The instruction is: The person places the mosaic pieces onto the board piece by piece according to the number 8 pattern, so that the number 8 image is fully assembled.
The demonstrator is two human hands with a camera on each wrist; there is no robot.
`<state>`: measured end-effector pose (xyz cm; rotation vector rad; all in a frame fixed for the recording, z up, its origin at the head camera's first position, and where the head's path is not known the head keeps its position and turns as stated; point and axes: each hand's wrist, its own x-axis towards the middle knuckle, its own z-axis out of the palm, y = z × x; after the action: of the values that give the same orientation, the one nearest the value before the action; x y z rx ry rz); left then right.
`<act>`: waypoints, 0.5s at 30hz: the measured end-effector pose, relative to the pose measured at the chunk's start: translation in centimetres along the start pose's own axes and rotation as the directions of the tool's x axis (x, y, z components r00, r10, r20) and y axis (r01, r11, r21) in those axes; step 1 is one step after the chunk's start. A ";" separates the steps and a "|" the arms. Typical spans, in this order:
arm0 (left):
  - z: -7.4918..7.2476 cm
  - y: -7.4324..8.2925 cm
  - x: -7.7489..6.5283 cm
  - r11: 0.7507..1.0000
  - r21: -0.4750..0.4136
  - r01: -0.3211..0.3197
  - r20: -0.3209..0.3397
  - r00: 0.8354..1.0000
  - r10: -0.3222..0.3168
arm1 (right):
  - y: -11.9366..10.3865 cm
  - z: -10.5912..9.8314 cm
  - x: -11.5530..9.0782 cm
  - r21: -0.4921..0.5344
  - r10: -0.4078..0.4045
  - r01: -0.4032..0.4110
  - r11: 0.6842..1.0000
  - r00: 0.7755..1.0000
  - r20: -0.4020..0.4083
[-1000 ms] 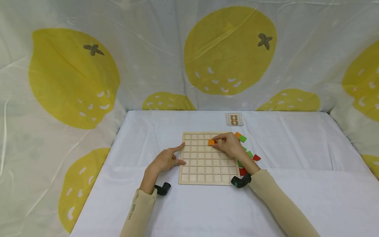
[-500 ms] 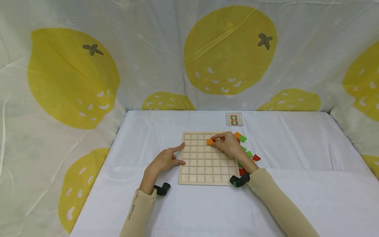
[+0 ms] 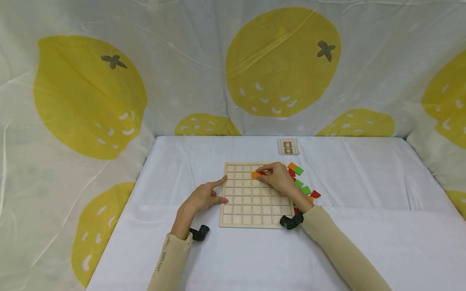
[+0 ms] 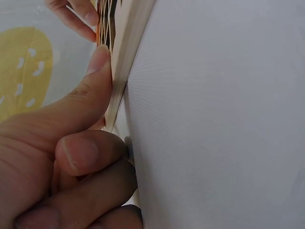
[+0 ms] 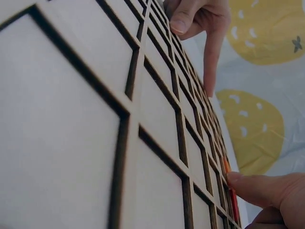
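Inside table's far edge [image 3: 218, 137]: orange tile [image 3: 254, 175] shifted leftward
Right grip [image 3: 278, 177] clamped on it, left grip [image 3: 201, 197] apart; seating apparently incomplete

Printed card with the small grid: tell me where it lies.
In the head view, the printed card lies on the white cloth past the far right corner of the wooden board, beyond the right hand.
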<state>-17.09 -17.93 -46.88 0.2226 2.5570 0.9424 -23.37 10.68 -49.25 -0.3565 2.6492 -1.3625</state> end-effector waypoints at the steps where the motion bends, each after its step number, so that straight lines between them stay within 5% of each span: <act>1: 0.0 0.0 0.0 1.000 -0.001 0.001 0.000 1.000 -0.001 | -0.1 -0.1 -0.1 0.009 0.007 -0.007 1.000 1.000 -0.002; 15: 0.2 -0.1 0.0 1.000 0.013 0.005 -0.013 1.000 -0.005 | -0.5 -4.4 -4.5 -0.023 0.013 -0.014 1.000 1.000 -0.017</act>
<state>-17.03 -17.82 -47.09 0.2142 2.5753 0.9291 -20.01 15.04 -46.20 -0.3307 2.6777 -1.3374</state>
